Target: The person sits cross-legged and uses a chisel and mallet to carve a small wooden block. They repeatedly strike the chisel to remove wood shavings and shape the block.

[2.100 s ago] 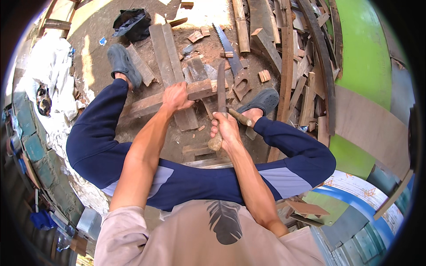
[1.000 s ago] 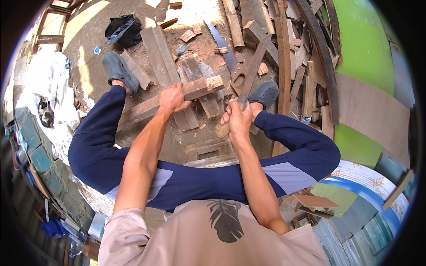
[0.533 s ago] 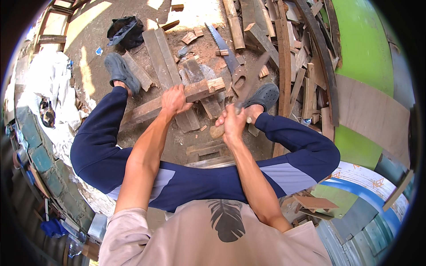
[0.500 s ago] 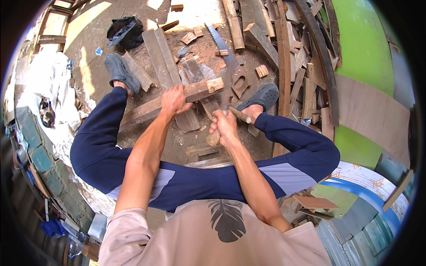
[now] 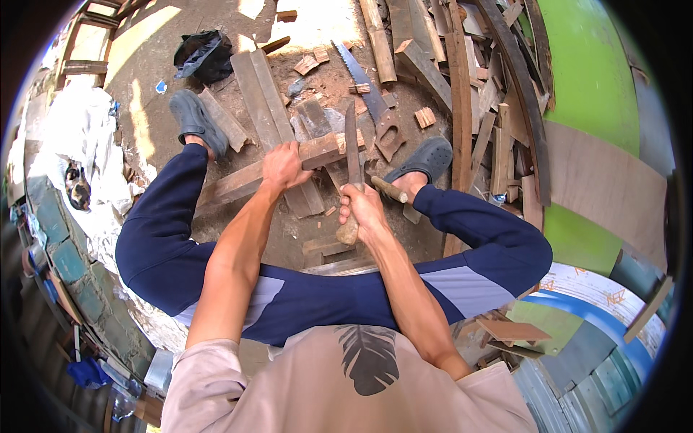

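My left hand [image 5: 284, 167] is closed over a squared wooden beam [image 5: 238, 180], which lies slantwise across other planks with its pale cut end to the right. In my right hand [image 5: 364, 209] is a machete [image 5: 351, 141], gripped by its light wooden handle. Its dark blade points away from me and passes over the beam near the pale end; whether it touches the wood I cannot tell. Just right of that hand, a short round wooden stick [image 5: 390, 189] rests beside my right shoe.
Beyond the beam lies a handsaw [image 5: 361, 79] with a brown handle, among wood offcuts [image 5: 426, 116]. Long boards and scraps [image 5: 462, 94] are heaped to the right. A black plastic bag [image 5: 204, 54] is at the far left, and white sheeting [image 5: 83, 144] lines the left side.
The machete blade, blurred and farther right before, has swung left over the beam's end and now shows sharply. My left hand stays put on the beam.
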Available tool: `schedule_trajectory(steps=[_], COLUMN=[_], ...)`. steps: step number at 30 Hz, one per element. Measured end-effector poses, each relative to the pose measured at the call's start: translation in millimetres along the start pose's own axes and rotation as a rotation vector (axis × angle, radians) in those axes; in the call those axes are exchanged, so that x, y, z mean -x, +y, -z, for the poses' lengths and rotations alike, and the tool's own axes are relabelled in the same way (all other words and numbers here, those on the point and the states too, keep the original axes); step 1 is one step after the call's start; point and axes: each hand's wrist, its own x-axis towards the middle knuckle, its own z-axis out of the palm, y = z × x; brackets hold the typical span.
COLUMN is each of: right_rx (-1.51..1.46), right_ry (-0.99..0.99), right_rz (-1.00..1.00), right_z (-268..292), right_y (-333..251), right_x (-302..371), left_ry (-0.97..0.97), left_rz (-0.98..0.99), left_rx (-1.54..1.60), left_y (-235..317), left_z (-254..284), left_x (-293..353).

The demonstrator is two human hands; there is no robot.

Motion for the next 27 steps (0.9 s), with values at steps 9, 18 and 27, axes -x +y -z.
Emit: schedule_trajectory(steps=[9,18,27], right_rx=[-0.006,-0.215,-0.097], right_ry=[0.229,0.126,0.029], right_rz=[0.272,0.538,0.100], right_z=[-1.8,13.0,4.3], right_y=[4.6,-35.8,-8.7], right_x=[2.1,14.1,6.6], left_ry=[0.027,0.005,0.040], left_rz=[-0.017,0.019,-0.008], left_rx=[-0.023,-0.023,-0.003], left_y=[2.0,0.1,4.2], left_z=[-0.3,-2.0,4.0], left_x=[1.0,2.6,-4.5])
